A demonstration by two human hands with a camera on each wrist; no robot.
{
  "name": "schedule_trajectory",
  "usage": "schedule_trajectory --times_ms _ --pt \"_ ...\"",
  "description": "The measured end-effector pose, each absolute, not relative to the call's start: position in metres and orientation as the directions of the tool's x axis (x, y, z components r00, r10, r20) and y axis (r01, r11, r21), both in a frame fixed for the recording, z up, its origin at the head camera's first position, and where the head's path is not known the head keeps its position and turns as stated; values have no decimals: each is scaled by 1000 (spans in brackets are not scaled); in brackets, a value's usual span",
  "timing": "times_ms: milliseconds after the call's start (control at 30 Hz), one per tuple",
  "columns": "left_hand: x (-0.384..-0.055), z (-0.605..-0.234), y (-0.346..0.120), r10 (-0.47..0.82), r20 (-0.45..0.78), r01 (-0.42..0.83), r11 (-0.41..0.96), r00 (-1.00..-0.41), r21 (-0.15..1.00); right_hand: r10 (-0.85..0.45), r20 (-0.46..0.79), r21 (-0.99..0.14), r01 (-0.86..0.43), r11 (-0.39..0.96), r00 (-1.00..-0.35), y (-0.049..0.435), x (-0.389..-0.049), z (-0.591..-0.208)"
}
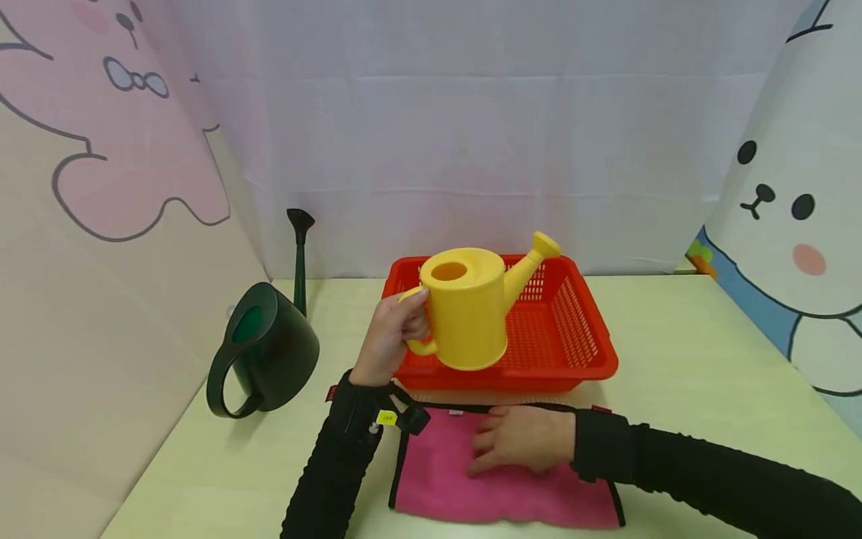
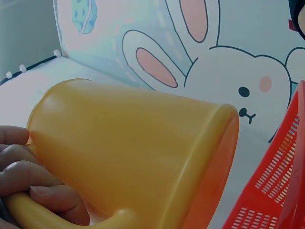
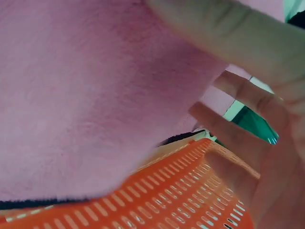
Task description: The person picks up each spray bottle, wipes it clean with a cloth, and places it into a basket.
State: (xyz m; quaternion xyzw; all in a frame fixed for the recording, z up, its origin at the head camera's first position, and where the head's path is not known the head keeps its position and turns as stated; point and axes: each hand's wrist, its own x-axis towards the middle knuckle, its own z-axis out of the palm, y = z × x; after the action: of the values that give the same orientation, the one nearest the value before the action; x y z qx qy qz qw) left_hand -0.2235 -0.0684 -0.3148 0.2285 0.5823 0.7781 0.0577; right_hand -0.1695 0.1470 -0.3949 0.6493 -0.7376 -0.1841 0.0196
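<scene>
My left hand (image 1: pixel 397 329) grips the handle of a yellow watering can (image 1: pixel 468 322). The can is held up over the near left part of a red basket (image 1: pixel 592 329), its spout pointing right. In the left wrist view, curled fingers (image 2: pixel 47 191) wrap the handle beside the can's body (image 2: pixel 124 148). My right hand (image 1: pixel 525 438) rests on a pink cloth (image 1: pixel 465 494) with dark edging, fingers loosely spread and pointing left. The right wrist view shows its thumb (image 3: pixel 238 33) over the cloth (image 3: pixel 71 109) and the other fingers apart from one another.
A dark green watering can (image 1: pixel 283 367) stands on the table at the left, near the side wall. Behind the basket hangs a white curtain (image 1: pixel 458 150). Side walls with printed animals (image 1: pixel 795 217) enclose the pale table (image 1: pixel 707 359).
</scene>
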Motion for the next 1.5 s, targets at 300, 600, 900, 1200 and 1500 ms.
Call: schedule_trajectory --times_ms 300,600,900,1200,1500 --pt "-227 -315 -73 363 277 164 -313 -890 936 -994 -83 170 -984 55 -70 163 -170 -394" --pt "-223 -317 -67 354 178 72 -293 -918 953 -939 -63 -415 -847 332 -337 193 -156 -335" --pt "-219 -318 -59 366 155 51 -277 -918 959 -880 199 -34 -901 433 -430 195 -160 -260" --pt "-216 -316 -46 387 159 68 -239 -908 969 -654 741 418 -658 627 -152 174 -169 -280" --pt "-216 -318 -50 330 151 39 -322 -932 946 -273 958 165 -603 781 -91 137 -165 -327"
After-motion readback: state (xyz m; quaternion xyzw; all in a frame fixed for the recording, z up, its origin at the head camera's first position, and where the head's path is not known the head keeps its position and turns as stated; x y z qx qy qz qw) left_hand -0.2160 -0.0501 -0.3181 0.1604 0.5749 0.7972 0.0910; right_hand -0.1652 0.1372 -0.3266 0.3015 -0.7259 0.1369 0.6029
